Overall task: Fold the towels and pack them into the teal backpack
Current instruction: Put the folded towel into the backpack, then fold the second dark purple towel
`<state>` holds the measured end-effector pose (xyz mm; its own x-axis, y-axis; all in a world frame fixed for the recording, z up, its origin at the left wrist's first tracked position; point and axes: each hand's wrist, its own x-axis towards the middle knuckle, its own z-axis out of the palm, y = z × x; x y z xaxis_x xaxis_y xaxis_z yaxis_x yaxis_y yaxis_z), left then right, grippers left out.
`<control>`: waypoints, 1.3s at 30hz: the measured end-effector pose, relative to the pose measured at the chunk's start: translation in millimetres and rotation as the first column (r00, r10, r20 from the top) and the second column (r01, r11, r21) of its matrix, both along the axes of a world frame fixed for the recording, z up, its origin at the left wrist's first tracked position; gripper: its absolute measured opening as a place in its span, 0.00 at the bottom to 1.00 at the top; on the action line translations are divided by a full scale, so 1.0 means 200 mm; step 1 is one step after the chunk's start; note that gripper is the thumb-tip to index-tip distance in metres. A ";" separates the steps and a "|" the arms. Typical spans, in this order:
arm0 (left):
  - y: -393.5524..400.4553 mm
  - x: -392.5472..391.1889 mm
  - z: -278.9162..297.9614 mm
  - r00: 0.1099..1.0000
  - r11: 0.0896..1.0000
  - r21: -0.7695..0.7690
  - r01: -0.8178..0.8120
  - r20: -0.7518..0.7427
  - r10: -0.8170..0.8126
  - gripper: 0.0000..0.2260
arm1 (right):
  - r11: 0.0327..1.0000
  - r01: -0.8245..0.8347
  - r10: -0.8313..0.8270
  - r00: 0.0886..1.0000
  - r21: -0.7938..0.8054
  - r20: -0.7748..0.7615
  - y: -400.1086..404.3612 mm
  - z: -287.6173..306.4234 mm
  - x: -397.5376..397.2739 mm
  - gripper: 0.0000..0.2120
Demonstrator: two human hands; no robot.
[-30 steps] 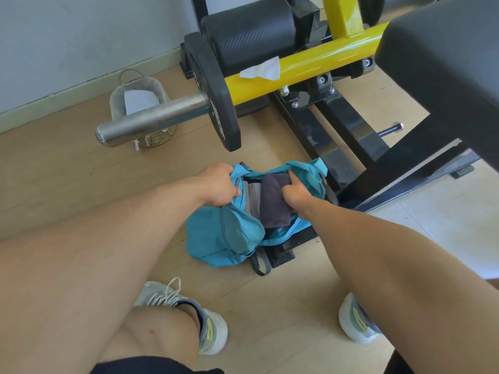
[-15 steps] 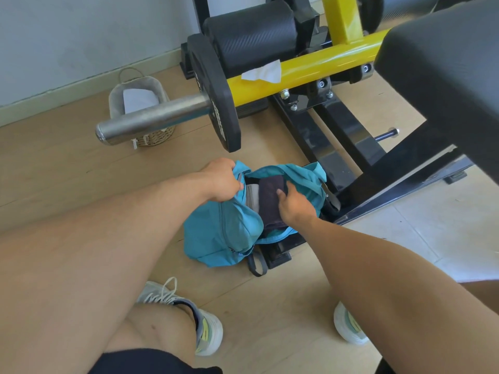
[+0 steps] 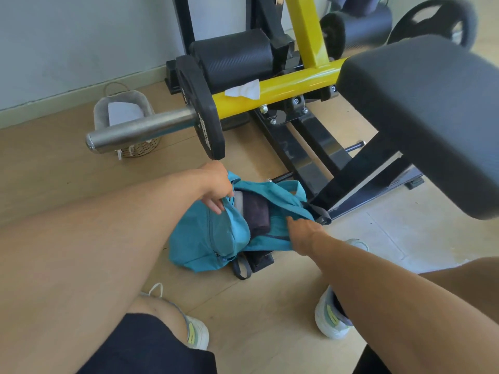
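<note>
Two sneakers [image 3: 333,317] are partly covered by the forearms up close. Further out, the teal backpack [image 3: 205,238] is held open on the floor: its left flap is pinched by the left hand [image 3: 216,182], its right edge gripped by the right hand [image 3: 301,229], fingertips buried in fabric. Between both sets of fingers a dark towel [image 3: 258,214] is tucked, a grey towel [image 3: 239,202] barely seen beside it.

Teal backpack [image 3: 210,238], dark purple towel [image 3: 258,214], grey towel [image 3: 239,201], yellow machine frame [image 3: 283,90]
</note>
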<state>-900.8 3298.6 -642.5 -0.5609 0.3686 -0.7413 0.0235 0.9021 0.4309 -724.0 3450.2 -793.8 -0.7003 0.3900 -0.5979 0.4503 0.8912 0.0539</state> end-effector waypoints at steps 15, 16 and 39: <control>-0.12 0.04 0.05 0.906 0.913 -0.083 0.400 -0.114 -0.408 0.32 | 0.991 0.078 -0.106 0.953 -0.108 -0.285 0.16 0.31 -0.06 0.33; -0.12 0.04 0.04 0.905 0.911 -0.064 0.407 -0.108 -0.412 0.32 | 0.989 0.071 -0.109 0.946 -0.133 -0.305 0.16 0.36 -0.08 0.34; 0.16 0.14 0.80 0.810 0.604 0.770 0.206 -0.480 0.336 0.14 | 0.960 0.083 -0.275 0.105 -0.267 -0.956 0.23 1.77 -0.37 0.20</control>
